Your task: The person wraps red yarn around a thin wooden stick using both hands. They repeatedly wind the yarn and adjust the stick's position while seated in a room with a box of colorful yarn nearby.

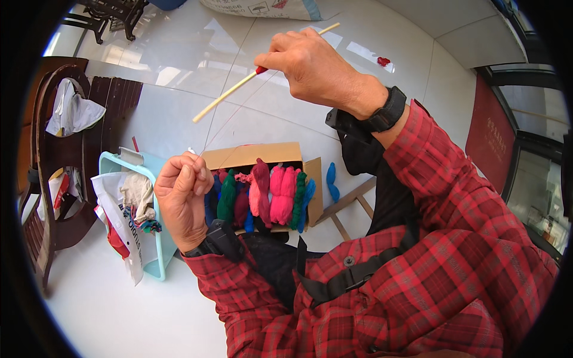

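My right hand [309, 67] is closed around a thin wooden stick [226, 95], raised above the tiled floor. Red thread is wound on the stick right beside my fingers. From there a fine reddish thread [237, 110] runs slantwise down to my left hand [184, 192], which pinches it between thumb and fingers. Just right of my left hand stands an open cardboard box [255, 154]. Hanks of yarn fill it: a green hank [227, 197], a bright pink hank [283, 194], a dark red hank [261, 188] and several others in blue and coral.
A light blue plastic basket [163, 250] holding cloth and a white bag stands at left, by a dark wooden chair [67, 179]. One blue hank [332, 182] lies right of the box, near a wooden frame [349, 203]. A red scrap [383, 61] and a printed sack [268, 8] lie farther off.
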